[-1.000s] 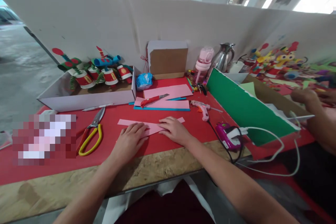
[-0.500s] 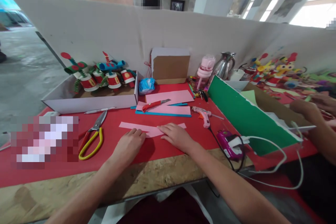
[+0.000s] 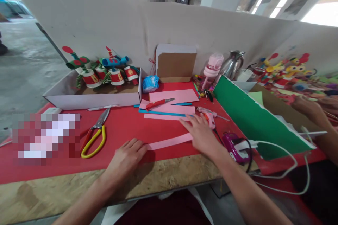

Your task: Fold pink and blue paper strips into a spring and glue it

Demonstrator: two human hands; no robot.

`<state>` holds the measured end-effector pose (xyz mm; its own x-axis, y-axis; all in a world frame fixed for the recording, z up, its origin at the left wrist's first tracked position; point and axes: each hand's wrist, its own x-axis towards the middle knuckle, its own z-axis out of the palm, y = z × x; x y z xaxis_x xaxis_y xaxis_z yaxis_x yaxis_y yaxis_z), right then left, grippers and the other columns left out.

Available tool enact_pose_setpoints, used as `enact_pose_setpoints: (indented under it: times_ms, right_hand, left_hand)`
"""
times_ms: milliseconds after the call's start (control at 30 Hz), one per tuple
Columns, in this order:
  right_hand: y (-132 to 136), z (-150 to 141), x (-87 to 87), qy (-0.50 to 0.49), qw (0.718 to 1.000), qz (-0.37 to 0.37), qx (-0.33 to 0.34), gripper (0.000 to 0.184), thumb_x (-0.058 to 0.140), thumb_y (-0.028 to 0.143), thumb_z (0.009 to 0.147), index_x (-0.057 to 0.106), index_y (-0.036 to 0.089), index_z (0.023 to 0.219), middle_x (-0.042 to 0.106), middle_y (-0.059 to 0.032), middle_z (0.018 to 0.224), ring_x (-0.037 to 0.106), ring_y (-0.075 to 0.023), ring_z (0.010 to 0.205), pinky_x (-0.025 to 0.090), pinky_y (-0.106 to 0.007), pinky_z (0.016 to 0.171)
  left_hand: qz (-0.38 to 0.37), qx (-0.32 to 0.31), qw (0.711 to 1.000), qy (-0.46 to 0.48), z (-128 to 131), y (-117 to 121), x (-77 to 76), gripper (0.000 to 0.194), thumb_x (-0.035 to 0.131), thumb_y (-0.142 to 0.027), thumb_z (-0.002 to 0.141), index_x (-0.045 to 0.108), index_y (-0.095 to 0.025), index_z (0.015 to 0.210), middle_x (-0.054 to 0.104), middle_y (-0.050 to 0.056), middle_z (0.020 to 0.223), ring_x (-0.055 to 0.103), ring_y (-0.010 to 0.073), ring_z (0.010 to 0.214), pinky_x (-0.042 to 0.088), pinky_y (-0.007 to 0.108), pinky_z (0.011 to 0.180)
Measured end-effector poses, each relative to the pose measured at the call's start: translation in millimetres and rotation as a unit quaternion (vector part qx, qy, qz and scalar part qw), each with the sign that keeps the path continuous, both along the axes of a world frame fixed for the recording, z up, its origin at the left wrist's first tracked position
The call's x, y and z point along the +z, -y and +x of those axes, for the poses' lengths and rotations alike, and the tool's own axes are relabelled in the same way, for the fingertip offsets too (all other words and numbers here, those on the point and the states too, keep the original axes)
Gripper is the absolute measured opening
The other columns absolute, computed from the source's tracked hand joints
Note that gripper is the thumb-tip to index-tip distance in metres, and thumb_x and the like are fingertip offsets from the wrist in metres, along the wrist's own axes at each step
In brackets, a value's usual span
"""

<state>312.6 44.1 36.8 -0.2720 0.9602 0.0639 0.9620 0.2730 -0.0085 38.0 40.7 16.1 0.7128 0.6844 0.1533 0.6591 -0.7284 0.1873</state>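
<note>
A narrow pink paper strip [image 3: 169,142] stretches between my two hands on the red tabletop. My left hand [image 3: 130,153] is closed at its left end, with the fingertips over the paper. My right hand [image 3: 204,135] is open, its fingers apart and reaching towards the pile; the strip's right end meets the underside of this hand, where contact is partly hidden. Another pink strip [image 3: 163,116] lies along the front of the pile, below a blue strip [image 3: 161,112]. A red-handled utility knife [image 3: 158,104] rests on pink paper sheets [image 3: 182,95]. Just beyond my right hand is a glue gun [image 3: 210,116].
Yellow-and-red-handled scissors [image 3: 96,135] and a white pen [image 3: 101,107] lie left. Behind them, a white box [image 3: 92,102] holds paper-cup figures. At right stand a green-sided box [image 3: 245,119] and a purple power socket [image 3: 235,146] with cables. A co-worker's arm [image 3: 314,119] reaches in.
The two pink strips have come apart: one now lies against the pile, the other runs between my hands. My right hand has moved right and away from me, fingers spreading.
</note>
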Motion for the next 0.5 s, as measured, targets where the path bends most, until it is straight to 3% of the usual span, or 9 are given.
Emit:
enact_pose_setpoints:
  times_ms: [67,133,233,333,400,500]
  right_hand:
    - [16,-23,1.9,-0.063,0.991,-0.037,0.112,0.073,0.055,0.002,0.068,0.04,0.022,0.137,0.041,-0.0089,0.142,0.032,-0.0265,0.131,0.018,-0.047,0.111]
    - [26,-47,-3.1,-0.122,0.969,-0.074,0.2,0.066,0.052,0.007,0.076,0.038,0.023,0.138,0.044,-0.0067,0.14,0.037,-0.0207,0.127,0.024,-0.04,0.11]
    - [26,-69,-17.7,-0.174,0.967,-0.056,0.177,0.043,0.049,0.017,0.087,0.047,0.018,0.13,0.056,-0.0098,0.124,0.048,-0.0201,0.111,0.038,-0.036,0.096]
    - [18,-68,-31.3,-0.181,0.97,-0.035,0.157,0.02,0.05,0.023,0.09,0.064,0.019,0.104,0.064,-0.0073,0.098,0.054,-0.0187,0.092,0.044,-0.032,0.081]
    - [15,-62,-36.4,-0.188,0.97,-0.018,0.157,0.016,0.051,0.025,0.09,0.066,0.019,0.092,0.064,-0.0062,0.09,0.054,-0.0175,0.085,0.043,-0.031,0.077]
    - [13,-55,-38.0,-0.221,0.963,-0.012,0.154,0.021,0.06,0.035,0.084,0.066,0.018,0.092,0.063,-0.0062,0.089,0.054,-0.0171,0.084,0.042,-0.03,0.075]
  left_hand:
    - [-0.002,0.009,1.0,-0.01,3,0,-0.8,0.016,0.048,-0.019,0.084,0.058,-0.018,0.097,0.059,0.007,0.089,0.053,0.0203,0.084,0.043,0.035,0.077]
    - [-0.013,0.012,0.999,-0.028,6,-2,-1.2,0.017,0.047,-0.013,0.083,0.058,-0.018,0.096,0.059,0.006,0.087,0.053,0.0203,0.083,0.043,0.035,0.077]
    - [-0.042,0.005,0.998,-0.036,9,-2,-1.7,0.017,0.047,-0.011,0.084,0.059,-0.018,0.093,0.06,0.006,0.089,0.052,0.0202,0.084,0.043,0.035,0.078]
    - [-0.062,0.017,0.998,-0.029,7,2,-3.5,0.018,0.045,-0.012,0.085,0.061,-0.018,0.092,0.061,0.007,0.091,0.051,0.0209,0.085,0.043,0.035,0.079]
    - [-0.068,0.031,0.997,-0.018,5,4,-5.4,0.021,0.044,-0.012,0.086,0.062,-0.018,0.096,0.061,0.008,0.091,0.051,0.0214,0.085,0.042,0.036,0.079]
    - [-0.085,0.06,0.994,0.02,5,3,-6.8,0.027,0.038,-0.014,0.09,0.064,-0.019,0.094,0.062,0.007,0.089,0.052,0.0204,0.085,0.042,0.035,0.08]
